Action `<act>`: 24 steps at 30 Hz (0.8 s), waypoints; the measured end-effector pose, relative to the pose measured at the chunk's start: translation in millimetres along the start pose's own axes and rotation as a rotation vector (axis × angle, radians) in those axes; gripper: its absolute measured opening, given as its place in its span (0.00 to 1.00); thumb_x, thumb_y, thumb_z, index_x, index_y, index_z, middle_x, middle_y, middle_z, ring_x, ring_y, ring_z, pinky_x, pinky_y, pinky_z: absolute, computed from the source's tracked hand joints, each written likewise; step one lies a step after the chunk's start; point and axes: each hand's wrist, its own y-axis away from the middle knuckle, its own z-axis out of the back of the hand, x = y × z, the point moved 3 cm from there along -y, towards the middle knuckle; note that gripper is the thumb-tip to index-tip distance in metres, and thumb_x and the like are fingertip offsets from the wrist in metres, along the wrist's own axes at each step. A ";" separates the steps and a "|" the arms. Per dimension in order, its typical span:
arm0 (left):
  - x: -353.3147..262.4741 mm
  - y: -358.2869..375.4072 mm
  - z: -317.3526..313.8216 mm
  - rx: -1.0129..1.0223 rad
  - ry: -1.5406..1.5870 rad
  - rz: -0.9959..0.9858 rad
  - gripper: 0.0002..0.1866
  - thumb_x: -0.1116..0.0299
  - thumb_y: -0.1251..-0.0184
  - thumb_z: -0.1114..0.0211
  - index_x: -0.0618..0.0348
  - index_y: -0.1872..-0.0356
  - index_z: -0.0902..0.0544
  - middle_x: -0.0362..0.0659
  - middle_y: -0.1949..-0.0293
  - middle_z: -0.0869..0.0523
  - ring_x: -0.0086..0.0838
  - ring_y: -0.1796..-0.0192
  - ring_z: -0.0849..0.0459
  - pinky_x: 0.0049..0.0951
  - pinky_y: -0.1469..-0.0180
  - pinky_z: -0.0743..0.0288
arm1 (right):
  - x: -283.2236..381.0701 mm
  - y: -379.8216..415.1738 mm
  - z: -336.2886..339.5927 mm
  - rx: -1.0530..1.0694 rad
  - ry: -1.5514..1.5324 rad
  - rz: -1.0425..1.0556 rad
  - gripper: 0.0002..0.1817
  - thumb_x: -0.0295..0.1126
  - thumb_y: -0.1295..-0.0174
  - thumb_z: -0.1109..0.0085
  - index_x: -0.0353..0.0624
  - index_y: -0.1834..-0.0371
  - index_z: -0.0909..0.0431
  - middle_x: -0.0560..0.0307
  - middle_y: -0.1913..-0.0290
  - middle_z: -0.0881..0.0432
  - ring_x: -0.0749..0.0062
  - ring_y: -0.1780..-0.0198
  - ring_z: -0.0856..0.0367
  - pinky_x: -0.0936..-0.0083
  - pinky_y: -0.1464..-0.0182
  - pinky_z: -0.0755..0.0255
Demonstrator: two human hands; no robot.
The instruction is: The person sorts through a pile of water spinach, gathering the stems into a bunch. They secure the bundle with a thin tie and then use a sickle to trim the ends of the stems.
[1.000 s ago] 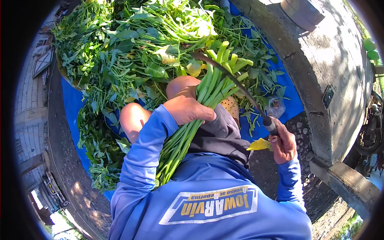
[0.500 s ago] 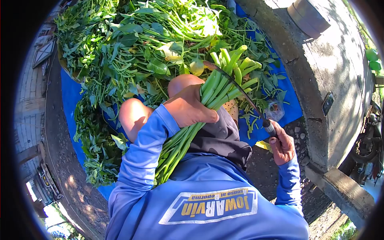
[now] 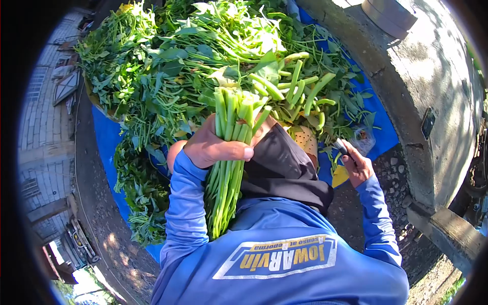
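My left hand (image 3: pixel 213 147) is closed around a thick bundle of green stems (image 3: pixel 226 173), held upright over my lap, its trimmed ends level at the top. Several short cut stem pieces (image 3: pixel 300 86) are in the air or lying just beyond the bundle, over the greens. My right hand (image 3: pixel 357 166) is low at the right and grips the handle of a knife (image 3: pixel 341 147); its blade is barely visible. A yellow leaf (image 3: pixel 339 176) lies under that hand. I wear a blue long-sleeved shirt and dark shorts.
A large heap of leafy greens (image 3: pixel 173 66) lies on a blue tarp (image 3: pixel 104 134) in front of me. A curved concrete wall (image 3: pixel 432 81) rises at the right. A clear plastic bag (image 3: pixel 365 140) sits by the tarp's edge. Bare dirt lies at the left.
The knife swept down through the stem ends and my right hand dropped lower. The severed tips fell away forward. My left hand swung the bundle from a slant to upright.
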 end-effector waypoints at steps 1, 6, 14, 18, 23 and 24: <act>-3.6 8.2 7.8 -0.025 -0.029 0.028 0.17 0.65 0.44 0.23 0.59 0.58 0.18 0.38 0.65 0.19 0.25 0.62 0.21 0.27 0.57 0.28 | -45.3 4.4 -9.6 -0.103 0.012 -0.011 0.27 0.30 0.23 0.42 0.46 0.21 0.27 0.43 0.45 0.11 0.52 0.46 0.09 0.67 0.42 0.19; 7.5 9.8 7.2 -0.006 0.080 0.065 0.21 0.66 0.47 0.22 0.60 0.52 0.18 0.41 0.64 0.15 0.27 0.63 0.16 0.31 0.56 0.21 | -181.1 -28.4 -65.9 -0.504 0.279 -0.075 0.31 0.36 0.22 0.41 0.56 0.16 0.34 0.41 0.58 0.11 0.43 0.69 0.16 0.53 0.62 0.23; 19.9 31.1 35.2 -0.201 0.134 0.105 0.35 0.68 0.53 0.21 0.62 0.40 0.23 0.46 0.59 0.15 0.34 0.60 0.13 0.38 0.51 0.15 | -108.5 -118.9 -75.5 0.040 0.395 -0.485 0.38 0.46 0.31 0.30 0.43 0.20 0.30 0.39 0.44 0.11 0.47 0.43 0.11 0.60 0.43 0.17; 24.6 21.0 27.0 -0.168 0.076 0.128 0.29 0.68 0.50 0.22 0.62 0.44 0.19 0.45 0.62 0.14 0.32 0.62 0.13 0.35 0.52 0.15 | 123.4 -146.1 -113.4 0.278 -1.158 -0.020 0.51 0.38 0.34 0.22 0.34 0.14 0.43 0.28 0.32 0.19 0.53 0.41 0.11 0.63 0.38 0.17; 29.4 12.7 20.2 -0.176 0.032 0.242 0.22 0.64 0.42 0.22 0.62 0.48 0.14 0.45 0.63 0.10 0.32 0.59 0.09 0.33 0.52 0.15 | 224.6 -180.6 -149.2 0.364 -1.277 0.041 0.48 0.26 0.39 0.27 0.39 0.15 0.40 0.47 0.55 0.10 0.60 0.52 0.08 0.62 0.43 0.15; 25.9 14.7 24.9 -0.173 0.016 0.245 0.23 0.66 0.41 0.24 0.61 0.44 0.15 0.46 0.59 0.09 0.33 0.57 0.08 0.34 0.52 0.14 | 227.7 -185.6 -154.8 0.350 -1.223 0.050 0.48 0.26 0.39 0.26 0.40 0.14 0.40 0.46 0.53 0.11 0.58 0.50 0.08 0.61 0.42 0.15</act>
